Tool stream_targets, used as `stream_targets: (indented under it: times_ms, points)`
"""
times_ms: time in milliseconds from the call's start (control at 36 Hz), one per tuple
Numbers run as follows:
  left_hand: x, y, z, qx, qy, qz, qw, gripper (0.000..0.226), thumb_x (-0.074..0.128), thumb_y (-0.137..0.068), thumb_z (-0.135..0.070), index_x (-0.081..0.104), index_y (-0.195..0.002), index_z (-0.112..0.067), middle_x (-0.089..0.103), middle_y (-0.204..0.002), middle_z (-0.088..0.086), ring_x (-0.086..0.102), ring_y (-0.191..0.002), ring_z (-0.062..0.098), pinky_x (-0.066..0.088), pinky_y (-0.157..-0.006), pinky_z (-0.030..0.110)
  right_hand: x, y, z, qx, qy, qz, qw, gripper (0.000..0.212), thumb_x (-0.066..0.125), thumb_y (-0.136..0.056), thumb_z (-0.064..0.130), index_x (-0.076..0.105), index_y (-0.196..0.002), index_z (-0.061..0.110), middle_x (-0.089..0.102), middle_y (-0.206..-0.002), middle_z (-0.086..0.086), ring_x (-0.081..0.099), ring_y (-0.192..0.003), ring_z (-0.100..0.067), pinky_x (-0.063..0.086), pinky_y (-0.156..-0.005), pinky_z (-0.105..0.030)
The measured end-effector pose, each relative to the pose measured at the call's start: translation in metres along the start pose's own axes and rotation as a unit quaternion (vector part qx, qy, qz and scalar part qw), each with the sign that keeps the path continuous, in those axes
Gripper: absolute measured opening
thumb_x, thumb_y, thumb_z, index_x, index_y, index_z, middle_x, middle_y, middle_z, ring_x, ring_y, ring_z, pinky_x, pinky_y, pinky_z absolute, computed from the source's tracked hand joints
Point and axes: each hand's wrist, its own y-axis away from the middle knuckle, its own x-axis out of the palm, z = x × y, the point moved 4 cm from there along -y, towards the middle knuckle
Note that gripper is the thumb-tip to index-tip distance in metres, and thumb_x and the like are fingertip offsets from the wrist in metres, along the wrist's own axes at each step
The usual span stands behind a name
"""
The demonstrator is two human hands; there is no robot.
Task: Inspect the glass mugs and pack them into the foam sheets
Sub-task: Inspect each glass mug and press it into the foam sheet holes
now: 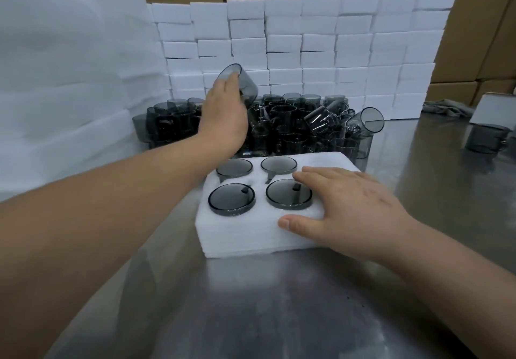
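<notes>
Smoke-grey mug (246,86) — gripped in the left hand (223,118), axis tilted eleven-to-five — hangs at eleven o'clock of the foam tray (251,235); the right hand (349,205) presses the tray, fingers spread.

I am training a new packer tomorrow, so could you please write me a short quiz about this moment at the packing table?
1. Multiple choice: how many seated mugs show in the foam block? A two, B four, C seven.
2. True or false: the right hand is clenched in a fist.
3. Fill in: the left hand grips a ___ above the pile of mugs.

Key
1. B.
2. False: it rests open on the foam block, fingers on top and thumb on the front side.
3. Mug: the lifted mug is tilted in the fingers.
</notes>
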Motion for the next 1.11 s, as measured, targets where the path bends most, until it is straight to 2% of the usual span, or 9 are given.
stream_targets:
  times_ms: [111,250,361,500,723,806,889,1000,1112]
  points:
    - [-0.02,0.017,-0.024,0.019,0.074,-0.021,0.997,0.054,0.036,-0.094,-0.009,0.023,-0.145,-0.013,0.043,-0.127,0.01,0.044,-0.108,0.021,0.032,-0.085,0.024,-0.002,0.001,0.0,0.0,0.003,-0.003,1.0,0.09,0.023,-0.061,0.08,0.029,-0.14,0.038,0.029,-0.147,0.019,0.026,-0.134,-0.005,0.02,-0.105,-0.029]
    - [-0.037,0.047,-0.041,0.029,0.146,-0.03,0.988,0.048,0.041,-0.094,-0.013,0.035,-0.141,-0.015,0.041,-0.105,-0.005,0.041,-0.086,0.011,0.028,-0.073,0.013,-0.005,0.001,0.0,0.008,-0.021,-0.012,1.0,0.084,0.017,-0.066,0.076,0.034,-0.138,0.036,0.04,-0.141,0.017,0.036,-0.127,-0.008,0.027,-0.098,-0.029]
    - [-0.045,0.063,-0.042,0.034,0.161,-0.012,0.986,0.037,0.046,-0.092,-0.017,0.049,-0.129,-0.018,0.045,-0.088,-0.01,0.043,-0.077,0.009,0.03,-0.068,0.017,-0.006,0.003,-0.001,0.025,-0.058,-0.025,0.998,0.082,0.016,-0.068,0.073,0.029,-0.14,0.036,0.049,-0.134,0.009,0.042,-0.123,-0.014,0.027,-0.091,-0.029]
    - [-0.055,0.072,-0.039,0.042,0.185,0.012,0.982,0.037,0.043,-0.085,-0.028,0.054,-0.12,-0.028,0.045,-0.071,-0.014,0.043,-0.065,0.004,0.034,-0.064,0.024,-0.006,0.003,-0.005,0.045,-0.125,-0.055,0.99,0.077,0.018,-0.071,0.068,0.025,-0.142,0.037,0.051,-0.133,0.013,0.044,-0.123,-0.017,0.029,-0.097,-0.031]
    - [-0.053,0.081,-0.042,0.066,0.169,0.061,0.982,0.04,0.051,-0.091,-0.018,0.051,-0.13,-0.026,0.041,-0.075,-0.018,0.044,-0.068,-0.007,0.035,-0.066,0.008,-0.009,0.005,-0.009,0.06,-0.185,-0.135,0.972,0.073,0.033,-0.072,0.062,0.018,-0.141,0.043,0.044,-0.095,0.033,0.052,-0.086,-0.008,0.034,-0.076,-0.03]
    - [-0.057,0.081,-0.048,0.093,0.159,0.078,0.98,0.042,0.052,-0.09,-0.015,0.051,-0.13,-0.025,0.043,-0.076,-0.02,0.044,-0.071,-0.012,0.033,-0.067,0.004,-0.011,0.007,-0.008,0.049,-0.202,-0.155,0.966,0.075,0.035,-0.072,0.062,0.013,-0.142,0.045,0.045,-0.105,0.031,0.051,-0.071,0.001,0.034,-0.076,-0.03]
    - [-0.064,0.081,-0.055,0.117,0.178,0.082,0.974,0.041,0.052,-0.088,-0.015,0.054,-0.127,-0.029,0.048,-0.079,-0.025,0.046,-0.074,-0.012,0.044,-0.073,0.016,-0.012,0.007,-0.007,0.047,-0.216,-0.16,0.962,0.078,0.036,-0.072,0.062,0.009,-0.142,0.046,0.049,-0.118,0.027,0.047,-0.066,0.007,0.035,-0.077,-0.03]
    - [-0.07,0.084,-0.058,0.126,0.204,0.063,0.969,0.04,0.053,-0.086,-0.017,0.056,-0.124,-0.028,0.05,-0.084,-0.03,0.048,-0.078,-0.012,0.044,-0.077,0.014,-0.012,0.008,-0.006,0.045,-0.214,-0.165,0.962,0.08,0.036,-0.07,0.064,0.009,-0.143,0.045,0.045,-0.107,0.029,0.048,-0.072,-0.004,0.039,-0.08,-0.033]
    - [-0.074,0.09,-0.056,0.133,0.21,0.037,0.968,0.04,0.053,-0.084,-0.015,0.058,-0.124,-0.022,0.05,-0.084,-0.026,0.046,-0.077,-0.014,0.033,-0.073,0.002,-0.011,0.007,-0.007,0.044,-0.219,-0.174,0.959,0.08,0.037,-0.071,0.064,0.012,-0.144,0.043,0.043,-0.104,0.029,0.043,-0.066,0.0,0.036,-0.076,-0.031]
